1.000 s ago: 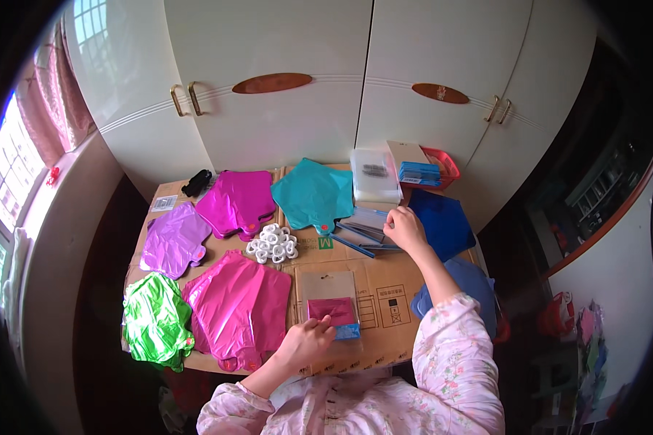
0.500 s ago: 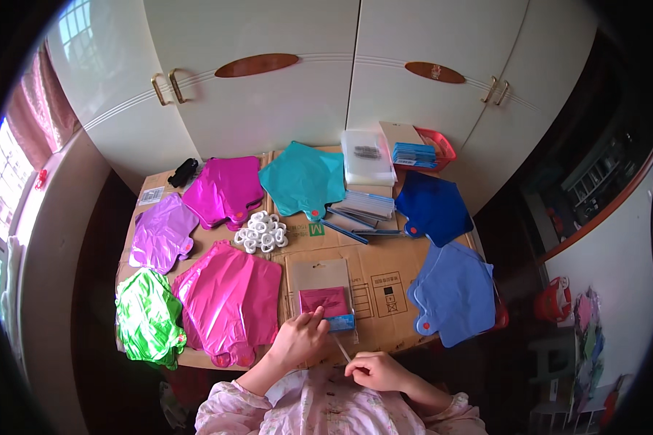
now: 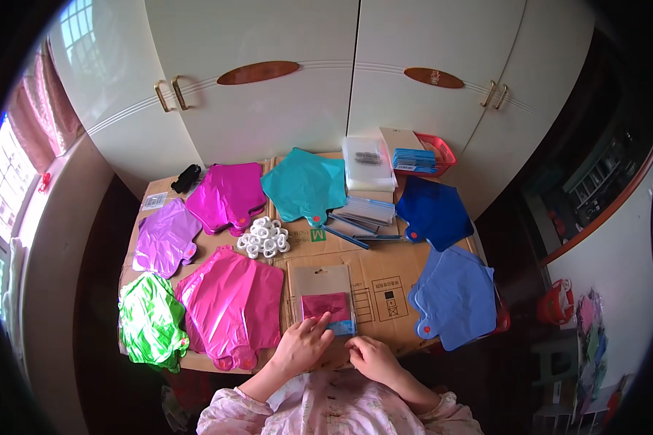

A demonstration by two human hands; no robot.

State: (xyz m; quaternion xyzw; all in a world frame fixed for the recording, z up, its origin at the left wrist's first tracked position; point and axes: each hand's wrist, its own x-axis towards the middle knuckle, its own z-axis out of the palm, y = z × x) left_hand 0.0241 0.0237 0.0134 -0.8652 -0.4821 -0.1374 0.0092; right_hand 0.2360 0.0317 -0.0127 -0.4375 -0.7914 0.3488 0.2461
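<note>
My left hand lies with its fingers stretched out on the lower part of a clear bag. Inside that bag is a grey-beige card with a hang hole, a folded shiny pink foil piece and a blue band along the bottom. My right hand is closed at the bag's lower right corner, fingertips pinched together; what they hold, if anything, is too small to make out. Left of the bag lies a stack of pink foil balloons.
Cardboard covers the table. Around it lie green, lilac, magenta, teal, dark blue and light blue foil stacks. White rings, packaged cards, clear bags and a red basket sit farther back.
My right hand has moved up to the bag's lower corner. The thin pale strip that ran from the bag to it no longer shows. My left hand still rests on the bag.
</note>
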